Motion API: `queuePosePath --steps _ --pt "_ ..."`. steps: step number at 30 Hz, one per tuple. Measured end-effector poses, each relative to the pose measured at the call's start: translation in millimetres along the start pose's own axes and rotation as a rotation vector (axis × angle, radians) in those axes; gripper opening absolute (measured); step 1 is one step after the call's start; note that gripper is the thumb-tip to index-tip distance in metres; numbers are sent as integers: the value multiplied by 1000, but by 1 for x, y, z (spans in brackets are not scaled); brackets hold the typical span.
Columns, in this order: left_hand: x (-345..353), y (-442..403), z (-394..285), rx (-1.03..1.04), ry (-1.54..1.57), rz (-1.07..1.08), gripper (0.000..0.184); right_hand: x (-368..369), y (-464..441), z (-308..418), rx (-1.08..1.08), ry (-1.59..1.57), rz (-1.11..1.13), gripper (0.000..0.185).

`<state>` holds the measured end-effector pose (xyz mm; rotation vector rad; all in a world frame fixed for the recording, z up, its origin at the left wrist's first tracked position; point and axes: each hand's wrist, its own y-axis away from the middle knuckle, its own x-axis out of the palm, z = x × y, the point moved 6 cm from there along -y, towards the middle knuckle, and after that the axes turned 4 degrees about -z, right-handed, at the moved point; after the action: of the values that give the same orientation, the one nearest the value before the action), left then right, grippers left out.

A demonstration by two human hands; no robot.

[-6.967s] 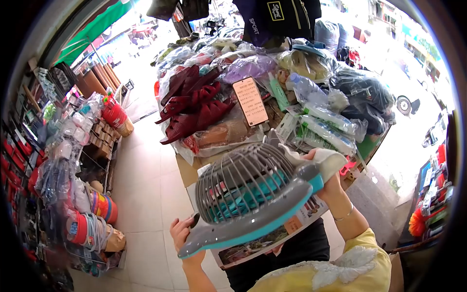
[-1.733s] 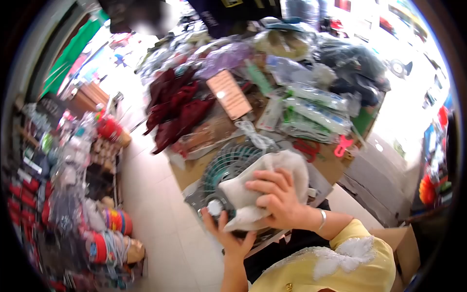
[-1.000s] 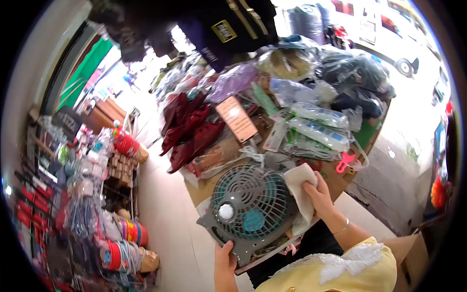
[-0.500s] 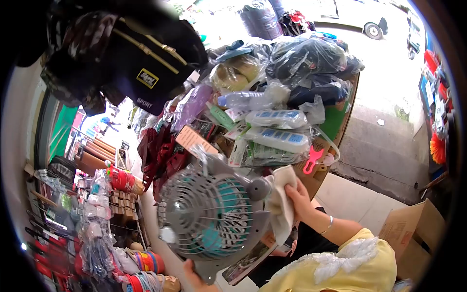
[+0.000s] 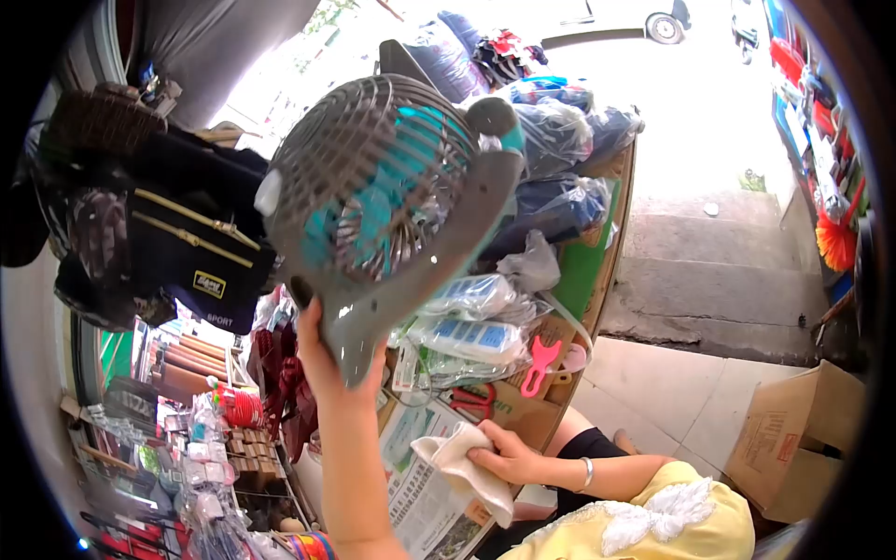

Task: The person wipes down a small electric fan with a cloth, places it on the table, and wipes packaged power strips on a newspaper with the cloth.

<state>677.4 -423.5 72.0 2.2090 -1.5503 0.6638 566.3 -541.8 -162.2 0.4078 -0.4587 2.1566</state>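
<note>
A grey electric fan point(image 5: 401, 201) with turquoise blades behind its round wire cage is raised above the cluttered table. My left hand point(image 5: 338, 359) grips the narrow lower end of its frame, the fingers partly hidden behind it. Lower down, my right hand point(image 5: 509, 457) pinches a folded cream cloth point(image 5: 455, 469), apart from the fan. Under the cloth lies a printed newspaper sheet point(image 5: 411, 490). Near it are a red-handled tool point(image 5: 474, 401), a pink forked plastic piece point(image 5: 539, 366) and clear-wrapped packs with blue labels point(image 5: 471, 338).
A black zippered bag point(image 5: 177, 238) hangs at the left, close to the fan. Plastic-wrapped bundles point(image 5: 555, 135) fill the back of the table. On the right stand a cardboard box point(image 5: 784, 448) and concrete steps point(image 5: 700, 261). Shelved goods point(image 5: 210, 457) line the lower left.
The fan has gone up and tilted, held by my left hand at its lower end. My right hand with the cloth has come off the fan's side and moved down and left.
</note>
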Motion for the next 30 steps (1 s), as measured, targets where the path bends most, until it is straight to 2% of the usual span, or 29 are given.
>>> queuePosePath --steps 3,6,11,12,17,19,20,21,23,25,27,30 --pt "29 -59 26 -74 59 59 36 -1 -1 -1 -11 -12 22 25" --pt "50 -103 59 -11 14 24 35 -1 -2 4 62 -32 54 26" --pt "14 -161 123 -123 93 -126 36 -1 -1 3 28 -64 45 25" --pt "11 -165 125 -116 94 -88 37 -2 -2 2 31 -59 55 25" --pt "-22 -170 120 -125 -14 -171 46 -2 -1 4 48 -81 94 24" --pt "-44 -159 112 -186 -214 -322 46 -3 -2 5 24 -91 63 24" --pt "-55 -150 106 -193 -342 -297 51 -4 -1 3 23 -83 75 24" --pt "-60 -134 102 -185 -340 -306 51 -3 0 3 25 -85 87 24" --pt "-43 -100 96 -31 -989 -10 64 -4 -1 5 1 -75 65 24" --pt "-31 -78 108 140 -1368 314 76 -3 -1 2 18 -70 84 24" --pt "-13 -55 117 356 -1489 431 81 -5 -1 2 -4 -43 56 23" --pt "-11 -49 116 423 -1469 403 77 -5 1 1 21 -58 44 22"
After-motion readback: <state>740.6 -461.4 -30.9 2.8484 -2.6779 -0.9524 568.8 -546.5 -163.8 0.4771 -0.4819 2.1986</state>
